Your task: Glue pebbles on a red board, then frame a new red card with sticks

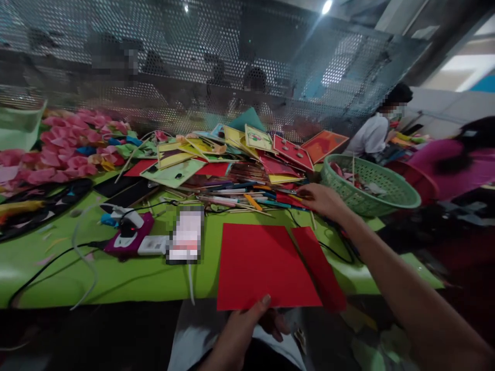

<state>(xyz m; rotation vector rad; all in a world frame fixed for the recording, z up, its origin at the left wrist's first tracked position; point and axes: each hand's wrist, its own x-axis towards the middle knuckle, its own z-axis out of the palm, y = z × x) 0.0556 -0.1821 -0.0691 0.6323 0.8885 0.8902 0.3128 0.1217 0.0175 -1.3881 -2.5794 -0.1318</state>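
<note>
My left hand (253,324) pinches the near edge of a square red sheet of paper (263,265), thumb on top and fingers underneath. The sheet lies partly on the green table and sticks out past its front edge. Just right of it, a narrow red paper strip (319,268) hangs over the edge. My right hand (320,198) reaches to the right end of a heap of pens and thin sticks (240,196). Its fingers are closed around a thin item with a silvery part, whose kind I cannot make out.
Behind the pens lies a pile of decorated cards (232,141). A green plastic basket (371,185) stands at the right, with people beyond. At left are a phone (187,234), a purple power strip (129,237) with cables, and pink paper petals (77,144).
</note>
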